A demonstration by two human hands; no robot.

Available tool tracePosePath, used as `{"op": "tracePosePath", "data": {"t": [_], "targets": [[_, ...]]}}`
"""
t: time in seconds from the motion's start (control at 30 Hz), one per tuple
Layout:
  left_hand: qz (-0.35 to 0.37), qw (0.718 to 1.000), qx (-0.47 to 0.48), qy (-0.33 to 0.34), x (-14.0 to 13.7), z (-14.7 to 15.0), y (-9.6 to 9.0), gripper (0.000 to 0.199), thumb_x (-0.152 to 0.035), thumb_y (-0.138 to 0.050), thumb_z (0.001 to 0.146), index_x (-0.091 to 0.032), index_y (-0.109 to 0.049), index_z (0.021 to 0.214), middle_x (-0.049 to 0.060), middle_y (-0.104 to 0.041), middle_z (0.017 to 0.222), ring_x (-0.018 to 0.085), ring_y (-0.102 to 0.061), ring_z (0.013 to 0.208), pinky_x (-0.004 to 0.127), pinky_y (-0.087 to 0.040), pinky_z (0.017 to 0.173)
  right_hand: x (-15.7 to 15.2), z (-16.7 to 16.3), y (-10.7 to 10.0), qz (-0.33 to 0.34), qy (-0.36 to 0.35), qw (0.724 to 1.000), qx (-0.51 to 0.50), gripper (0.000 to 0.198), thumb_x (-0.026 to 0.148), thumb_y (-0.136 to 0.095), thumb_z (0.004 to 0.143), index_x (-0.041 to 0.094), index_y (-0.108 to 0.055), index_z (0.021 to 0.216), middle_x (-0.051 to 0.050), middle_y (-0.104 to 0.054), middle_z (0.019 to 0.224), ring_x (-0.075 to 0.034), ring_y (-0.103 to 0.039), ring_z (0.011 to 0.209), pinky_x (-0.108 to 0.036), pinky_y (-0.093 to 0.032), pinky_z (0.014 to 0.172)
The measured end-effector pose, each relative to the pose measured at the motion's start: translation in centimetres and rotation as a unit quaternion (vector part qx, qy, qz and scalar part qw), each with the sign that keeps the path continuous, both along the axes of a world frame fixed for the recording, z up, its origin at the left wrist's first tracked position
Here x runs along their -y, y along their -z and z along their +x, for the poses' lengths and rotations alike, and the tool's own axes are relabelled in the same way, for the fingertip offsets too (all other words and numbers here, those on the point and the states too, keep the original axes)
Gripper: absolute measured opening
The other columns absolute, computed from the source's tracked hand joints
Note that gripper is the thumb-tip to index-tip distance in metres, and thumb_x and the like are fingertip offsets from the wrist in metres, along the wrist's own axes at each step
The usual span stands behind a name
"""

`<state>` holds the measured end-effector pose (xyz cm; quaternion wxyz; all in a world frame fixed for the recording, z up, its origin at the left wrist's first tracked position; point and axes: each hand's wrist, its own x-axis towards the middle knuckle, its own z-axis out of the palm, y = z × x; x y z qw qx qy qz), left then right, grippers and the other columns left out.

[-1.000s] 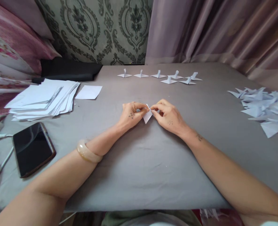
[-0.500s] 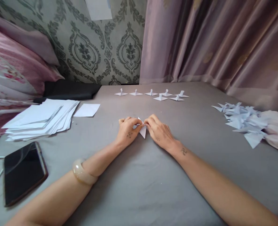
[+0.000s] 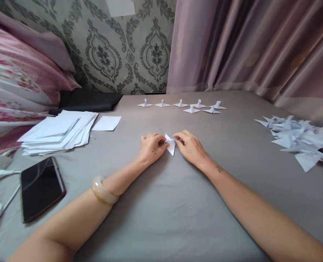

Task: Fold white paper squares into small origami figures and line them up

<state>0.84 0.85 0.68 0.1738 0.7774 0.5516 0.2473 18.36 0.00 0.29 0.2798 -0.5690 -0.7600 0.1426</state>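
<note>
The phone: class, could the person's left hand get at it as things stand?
Probably yes. The phone lies uncovered on the grey cloth beside the left forearm, though the left hand now pinches the folded paper.

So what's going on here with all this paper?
A person is folding a small white paper piece, pinched between the left hand and right hand on a grey cloth. Seven folded figures stand farther back, a heap of folded pieces lies right, and a stack of sheets and a phone lie left.
</note>
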Motion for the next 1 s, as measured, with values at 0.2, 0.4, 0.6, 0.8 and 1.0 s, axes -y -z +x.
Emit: {"op": "tracePosePath", "data": {"t": [0.2, 0.4, 0.6, 0.8, 1.0], "targets": [[0.004, 1.0, -0.003, 0.004, -0.4, 0.1, 0.3, 0.013, -0.029, -0.059, 0.081, -0.019, -0.064, 0.074, 0.003, -0.067, 0.083, 0.021, -0.059, 0.085, 0.04, -0.032, 0.084, -0.2, -0.3, -0.1, 0.005, -0.001, 1.0, 0.022, 0.02, 0.021, -0.047, 0.089, 0.023, -0.066, 0.093, -0.005, -0.063, 0.101, -0.016, -0.058, 0.077, -0.028, -0.041, 0.07], [0.014, 1.0, -0.02, -0.003, -0.2, 0.2, 0.2, 0.016, -0.028, -0.057, 0.079, -0.018, -0.064, 0.069, 0.004, -0.068, 0.08, 0.021, -0.06, 0.081, 0.039, -0.034, 0.083, -0.9, 0.0, 0.6, 0.002, 0.038, 0.996, -0.076, 0.028, 0.017, -0.047, 0.083, 0.019, -0.063, 0.107, -0.006, -0.065, 0.098, -0.013, -0.058, 0.07, -0.029, -0.045, 0.073], [-0.022, 0.995, -0.018, -0.094, -2.4, -0.2, -0.4, 0.02, -0.033, -0.055, 0.08, -0.019, -0.067, 0.072, 0.004, -0.07, 0.075, 0.021, -0.062, 0.077, 0.033, -0.04, 0.076, -2.2, 0.7, 1.6, -0.05, 0.156, 0.952, -0.259, 0.03, 0.025, -0.051, 0.077, 0.016, -0.061, 0.104, -0.006, -0.067, 0.093, -0.012, -0.058, 0.062, -0.024, -0.045, 0.059], [0.017, 0.986, -0.034, -0.161, -9.6, 2.6, -1.6, 0.022, -0.033, -0.052, 0.083, -0.018, -0.069, 0.085, 0.011, -0.072, 0.092, 0.028, -0.062, 0.097, 0.039, -0.037, 0.087, -2.7, 0.9, 2.1, -0.05, 0.149, 0.948, -0.278, 0.029, 0.025, -0.049, 0.077, 0.014, -0.061, 0.102, -0.008, -0.067, 0.091, -0.013, -0.058, 0.058, -0.024, -0.045, 0.054], [0.019, 0.974, -0.04, -0.22, -14.6, 7.6, -1.0, 0.028, -0.028, -0.046, 0.085, -0.012, -0.068, 0.091, 0.02, -0.069, 0.1, 0.032, -0.061, 0.103, 0.045, -0.032, 0.094, -2.4, 1.3, 2.0, -0.055, 0.134, 0.951, -0.274, 0.028, 0.023, -0.048, 0.077, 0.016, -0.061, 0.1, -0.007, -0.068, 0.088, -0.014, -0.058, 0.057, -0.025, -0.046, 0.054]]}}
